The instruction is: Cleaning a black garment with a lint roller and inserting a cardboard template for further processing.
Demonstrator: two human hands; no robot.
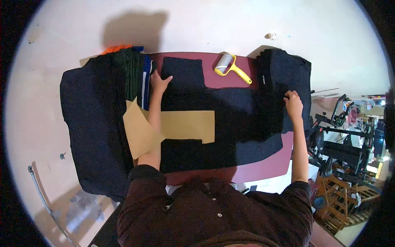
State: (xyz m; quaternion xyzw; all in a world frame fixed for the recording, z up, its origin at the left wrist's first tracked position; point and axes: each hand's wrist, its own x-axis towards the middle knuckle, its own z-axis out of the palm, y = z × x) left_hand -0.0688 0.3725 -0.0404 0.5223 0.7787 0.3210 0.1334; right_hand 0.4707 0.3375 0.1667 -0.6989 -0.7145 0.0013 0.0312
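Note:
A black cloth garment or cut piece (230,123) lies spread across a maroon table (263,171). My left hand (160,82) rests at its far left part, beside the folded stack, with the thumb spread away from the fingers. At the right, my right hand (293,105) has its fingers bent and pinched on the black cloth next to the right pile. A tan paper or card sheet (187,123) lies flat on the cloth; its left end bends up and covers part of my left forearm.
Piled dark cloth (96,123) hangs at the left, with folded green cloth (131,74) beside it. More folded black cloth (284,68) sits at the far right. A yellow-handled lint roller (232,68) lies at the table's far edge. Wooden racks (345,201) stand beyond the right side.

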